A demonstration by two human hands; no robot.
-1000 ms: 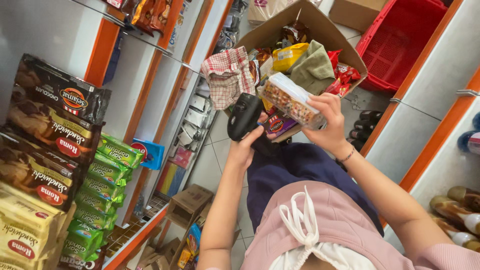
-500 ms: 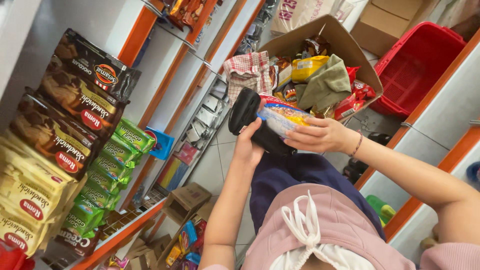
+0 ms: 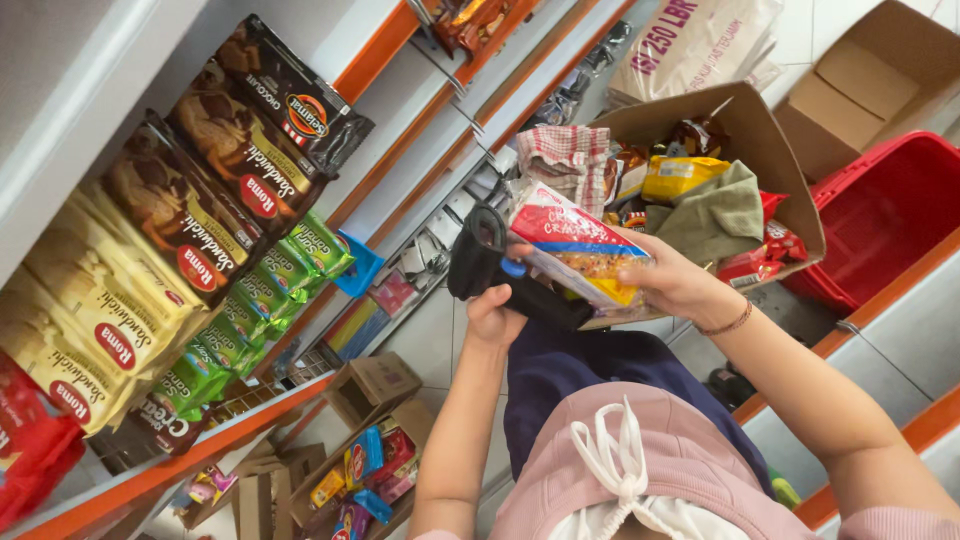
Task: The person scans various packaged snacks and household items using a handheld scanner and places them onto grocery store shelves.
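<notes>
Hands meet in front of the body, above a dark blue lap. The left hand closes around the handle of a black handheld scanner-like device, thumb resting near its blue button, so the head of the device points toward the packet. The right hand holds a white, red and blue plastic packet of crackers, fingers wrapped firmly around its far end, and it keeps the packet flat and turned toward the device, touching or almost touching it; probably this lets the printed side face the device.

Behind the packet stands an open brown cardboard box, full of mixed goods: a red-checked cloth, a yellow bag and an olive green cloth. A red plastic basket sits beside the box. On the left, white shelves with orange edges carry brown, yellow and green biscuit packs, faces outward in rows.
</notes>
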